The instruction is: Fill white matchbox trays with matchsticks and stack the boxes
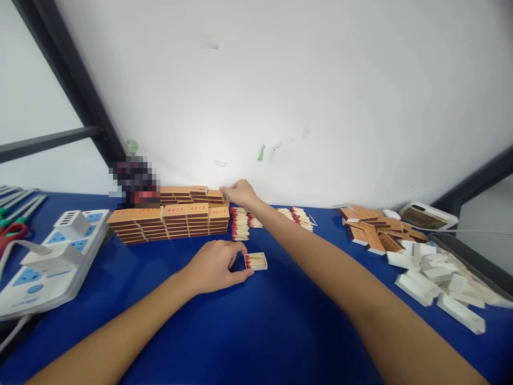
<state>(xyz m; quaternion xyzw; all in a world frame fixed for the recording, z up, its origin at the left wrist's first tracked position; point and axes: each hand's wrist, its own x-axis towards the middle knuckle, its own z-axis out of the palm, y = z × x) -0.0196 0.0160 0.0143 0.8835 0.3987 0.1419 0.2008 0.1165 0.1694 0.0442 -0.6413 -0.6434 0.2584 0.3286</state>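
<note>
My left hand (218,266) is closed, thumb and index finger on the left end of a small white matchbox tray (262,261). Red-tipped matches lie inside that tray, which rests on the blue table. Farther back, my right hand (239,193) reaches across to the right end of the rear row of stacked matchboxes (182,191). Its fingertips are closed at the edge of a top matchbox (215,193); the far fingers are partly hidden. In front of that row stands another stack of orange-brown matchboxes (176,223). Piles of loose matches (240,224) lie beside it, partly covered by my right forearm.
Matchbox sleeves (366,235) and white trays (417,286) lie heaped at the right, near a white-edged device (428,215). On the left are a power strip (86,251) with plugs and red-handled scissors (14,232). A white wall (320,80) rises behind the table.
</note>
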